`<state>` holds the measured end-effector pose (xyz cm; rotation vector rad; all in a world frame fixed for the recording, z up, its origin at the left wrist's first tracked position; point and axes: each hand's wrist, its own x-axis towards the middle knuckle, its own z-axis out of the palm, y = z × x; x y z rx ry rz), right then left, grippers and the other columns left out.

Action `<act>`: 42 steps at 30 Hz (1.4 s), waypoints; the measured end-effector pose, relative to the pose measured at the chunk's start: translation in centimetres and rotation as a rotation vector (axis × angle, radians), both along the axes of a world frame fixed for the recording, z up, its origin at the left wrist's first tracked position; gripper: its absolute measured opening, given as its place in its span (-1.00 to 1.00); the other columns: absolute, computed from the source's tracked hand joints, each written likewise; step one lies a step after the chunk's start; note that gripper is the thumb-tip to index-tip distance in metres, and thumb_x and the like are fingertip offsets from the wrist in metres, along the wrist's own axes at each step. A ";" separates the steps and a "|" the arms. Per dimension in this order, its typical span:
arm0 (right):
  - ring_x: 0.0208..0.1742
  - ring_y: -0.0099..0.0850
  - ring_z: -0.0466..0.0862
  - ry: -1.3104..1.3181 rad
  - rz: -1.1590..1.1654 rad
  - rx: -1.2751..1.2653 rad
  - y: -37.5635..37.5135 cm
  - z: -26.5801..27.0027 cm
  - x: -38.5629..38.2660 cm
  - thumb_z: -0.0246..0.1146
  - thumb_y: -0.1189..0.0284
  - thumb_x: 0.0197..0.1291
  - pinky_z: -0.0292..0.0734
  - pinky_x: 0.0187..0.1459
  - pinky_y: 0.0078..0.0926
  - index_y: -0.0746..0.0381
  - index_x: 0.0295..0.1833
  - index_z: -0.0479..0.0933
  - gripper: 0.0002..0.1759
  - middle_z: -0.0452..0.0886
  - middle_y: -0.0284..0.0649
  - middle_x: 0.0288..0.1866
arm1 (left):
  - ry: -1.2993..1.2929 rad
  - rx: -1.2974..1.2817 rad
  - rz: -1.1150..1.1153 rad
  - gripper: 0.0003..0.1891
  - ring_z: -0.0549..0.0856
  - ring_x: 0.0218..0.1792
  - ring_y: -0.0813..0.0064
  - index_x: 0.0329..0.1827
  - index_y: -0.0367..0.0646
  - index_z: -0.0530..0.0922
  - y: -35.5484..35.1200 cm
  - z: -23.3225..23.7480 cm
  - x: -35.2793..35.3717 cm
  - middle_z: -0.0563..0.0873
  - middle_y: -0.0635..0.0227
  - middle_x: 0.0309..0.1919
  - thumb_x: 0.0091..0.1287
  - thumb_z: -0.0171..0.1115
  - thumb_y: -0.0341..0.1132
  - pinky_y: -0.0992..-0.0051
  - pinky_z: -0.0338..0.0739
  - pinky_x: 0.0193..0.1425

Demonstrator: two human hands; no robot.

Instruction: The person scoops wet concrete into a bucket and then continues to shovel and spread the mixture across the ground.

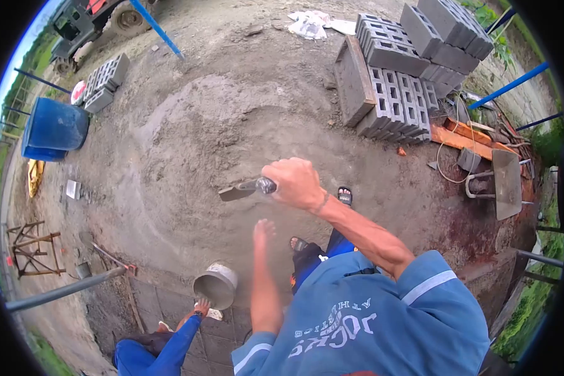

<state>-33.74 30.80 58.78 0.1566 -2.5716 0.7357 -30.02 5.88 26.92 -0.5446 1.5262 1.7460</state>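
My right hand (296,182) is closed around the handle of a shovel. The shovel's grey-brown blade (235,192) points left above wet grey mortar (200,138) spread on the ground, and its shaft looks foreshortened. Blurred by motion, my left hand (264,230) is held out below the blade with its fingers apart and nothing in it. At lower left, a co-worker's hand (202,306) touches a tilted bucket (215,286) whose mouth faces left; its inside is grey.
Hollow blocks (398,94) are stacked at upper right beside a wooden board (355,81). A blue drum (56,128) and more blocks (106,81) stand at left. A wheelbarrow (506,185) is at right. Metal poles (66,288) cross the edges. A vehicle (84,28) is parked at upper left.
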 end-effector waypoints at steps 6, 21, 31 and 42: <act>-0.55 -0.57 0.48 -0.084 -0.515 -0.522 23.0 5.5 10.3 0.35 0.57 -0.23 0.41 -0.44 -0.59 0.23 -0.37 0.52 -0.79 0.49 -0.32 -0.57 | -0.236 0.445 0.498 -0.15 0.52 0.08 0.18 0.41 -0.29 0.01 18.7 7.9 -8.7 0.43 0.00 0.17 0.34 -0.08 0.26 0.12 0.38 0.29; -0.11 -0.44 0.54 -0.532 -1.738 -1.593 28.2 -33.5 41.6 0.21 0.46 0.15 0.55 -0.14 -0.29 0.17 -0.06 0.42 -0.77 0.51 -0.31 -0.18 | -0.179 -0.125 -0.140 -0.83 0.56 -0.62 0.44 -0.26 -0.18 0.31 57.9 -25.9 -6.3 0.49 0.31 -0.54 0.27 0.13 -0.34 0.39 0.58 -0.60; -0.07 -0.33 0.56 -0.214 -1.747 -1.871 24.5 -52.6 28.1 0.13 0.72 0.00 0.53 0.16 0.09 0.30 -0.15 0.42 -0.75 0.49 -0.24 -0.24 | -0.003 -0.169 -0.382 -0.81 0.61 -0.64 0.39 -0.34 -0.39 0.31 58.3 -43.7 -21.0 0.53 0.19 -0.56 0.25 0.09 -0.41 0.37 0.59 -0.63; 0.05 -0.29 0.48 -0.488 -1.137 -1.285 29.4 -50.5 7.6 0.14 0.65 0.04 0.46 0.24 -0.01 0.25 -0.28 0.30 -0.83 0.40 -0.22 -0.20 | -0.120 0.179 0.286 -0.87 0.53 -0.43 0.46 -0.26 -0.20 0.35 33.6 -39.5 -38.9 0.46 0.35 -0.44 0.30 0.09 -0.36 0.30 0.60 -0.25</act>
